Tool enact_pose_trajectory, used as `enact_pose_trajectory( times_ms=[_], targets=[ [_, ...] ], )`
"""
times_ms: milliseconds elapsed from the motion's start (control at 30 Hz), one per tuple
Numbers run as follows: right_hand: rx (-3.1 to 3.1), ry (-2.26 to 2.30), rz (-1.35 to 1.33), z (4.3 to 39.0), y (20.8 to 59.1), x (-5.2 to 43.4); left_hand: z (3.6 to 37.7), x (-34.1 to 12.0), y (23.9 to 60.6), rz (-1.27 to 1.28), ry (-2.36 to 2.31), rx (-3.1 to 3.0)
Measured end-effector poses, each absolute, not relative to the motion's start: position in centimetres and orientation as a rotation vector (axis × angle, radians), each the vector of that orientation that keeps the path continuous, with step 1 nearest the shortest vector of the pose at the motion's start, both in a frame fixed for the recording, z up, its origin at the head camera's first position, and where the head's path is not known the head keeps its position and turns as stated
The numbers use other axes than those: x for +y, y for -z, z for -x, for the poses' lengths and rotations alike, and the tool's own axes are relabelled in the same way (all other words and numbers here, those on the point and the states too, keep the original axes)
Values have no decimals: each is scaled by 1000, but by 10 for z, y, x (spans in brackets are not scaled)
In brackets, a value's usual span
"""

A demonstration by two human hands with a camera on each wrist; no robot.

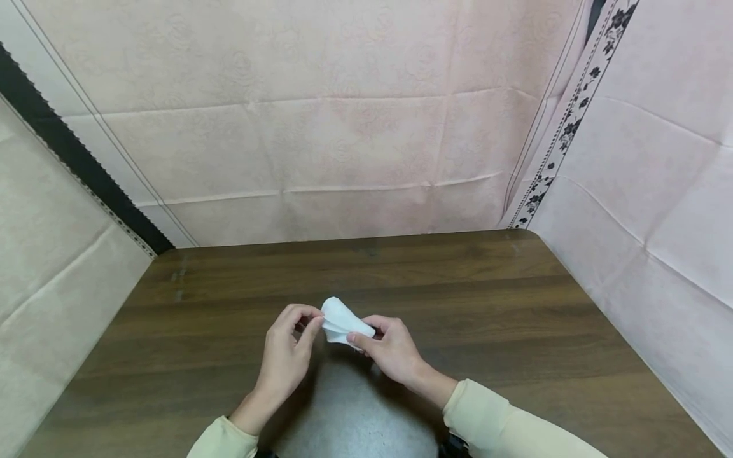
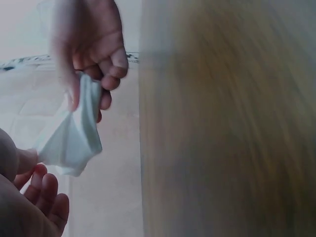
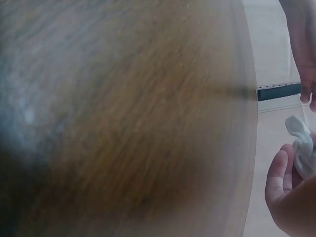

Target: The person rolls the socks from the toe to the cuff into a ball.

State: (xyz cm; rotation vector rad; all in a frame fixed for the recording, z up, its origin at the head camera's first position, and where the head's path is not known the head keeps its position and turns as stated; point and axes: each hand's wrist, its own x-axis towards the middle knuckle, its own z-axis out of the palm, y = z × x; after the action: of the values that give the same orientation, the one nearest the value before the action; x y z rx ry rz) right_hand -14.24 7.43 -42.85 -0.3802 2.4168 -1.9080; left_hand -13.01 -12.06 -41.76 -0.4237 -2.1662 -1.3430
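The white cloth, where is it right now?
In the head view the white cloth is held between the left hand and the right hand, just above the middle of the wooden table.

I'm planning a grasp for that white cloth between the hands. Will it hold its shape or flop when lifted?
Probably floppy: the white cloth crumples and sags between the left hand and right hand. Likely light, since fingertip pinches carry it. It looks unlikely to roll or slip.

A dark brown wooden table [image 1: 469, 299] with visible grain lay beneath and around the hands. Beyond them hung creased pale pink embossed cloth [image 1: 321, 127]; a black floral-patterned border strip [image 1: 564, 127] ran up right.
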Motion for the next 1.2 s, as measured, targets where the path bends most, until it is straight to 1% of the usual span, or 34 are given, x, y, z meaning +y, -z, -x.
enact_pose_trajectory(
  times_ms=[333, 467, 567, 700, 833, 1033, 1200],
  targets=[
    [2557, 1814, 418, 144, 429, 72, 127, -120, 407, 98, 1979, -2131],
    [2569, 1798, 412, 145, 430, 73, 126, -120, 404, 47, 2186, -2119],
    [2577, 1813, 423, 146, 430, 75, 126, -121, 404, 72, 2278, -2141],
    [2590, 1853, 420, 145, 429, 78, 127, -123, 408, 122, 2263, -2253],
    [2594, 1882, 412, 145, 430, 80, 129, -124, 413, 171, 2149, -2351],
    [2537, 1949, 444, 142, 430, 79, 136, -125, 423, 228, 2052, -2296],
    [2466, 1981, 524, 139, 427, 79, 138, -125, 427, 225, 2025, -2279]
  ],
)
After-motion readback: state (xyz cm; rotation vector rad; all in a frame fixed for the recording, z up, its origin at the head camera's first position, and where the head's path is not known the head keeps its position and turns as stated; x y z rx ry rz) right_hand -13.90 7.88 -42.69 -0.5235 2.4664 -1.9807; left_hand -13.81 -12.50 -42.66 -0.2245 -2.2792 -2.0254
